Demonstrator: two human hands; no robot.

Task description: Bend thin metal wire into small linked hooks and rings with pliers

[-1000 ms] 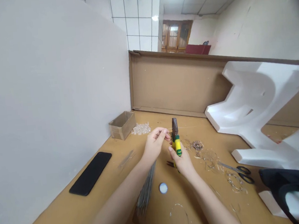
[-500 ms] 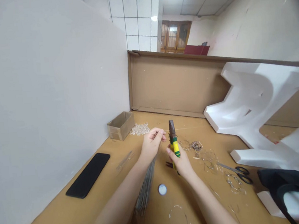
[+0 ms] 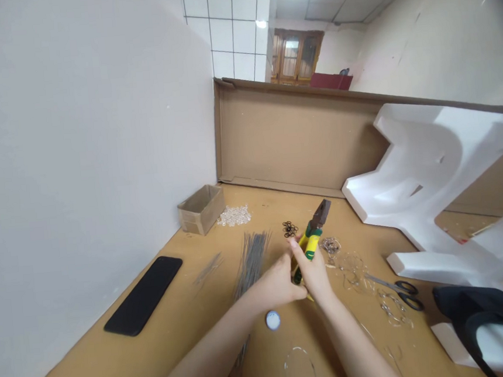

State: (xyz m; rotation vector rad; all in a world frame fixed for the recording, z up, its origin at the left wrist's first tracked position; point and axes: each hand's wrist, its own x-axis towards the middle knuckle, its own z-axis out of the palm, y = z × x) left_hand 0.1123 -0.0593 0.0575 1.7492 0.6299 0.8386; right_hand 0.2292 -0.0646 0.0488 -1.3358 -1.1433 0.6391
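My right hand is wrapped round pliers with yellow and green handles. Their dark, closed-looking jaws point up and to the right. Against the lower handles my left hand is curled, its thumb stretched under the handle ends; its other fingertips are partly hidden. Any wire in this hand cannot be made out. Just beyond the hands lie small black rings. A bundle of thin grey wires lies left of the pliers, partly under my left forearm.
An open cardboard box stands beside small clear pieces. A black phone-like slab lies left. Right are wire coils, scissors and white foam. Near the front are a round white-topped item and a wire loop.
My left hand has come down and right from its pinch on a thin wire to the pliers' handles. The pliers have tilted right, and the black rings and wire bundle show more fully.
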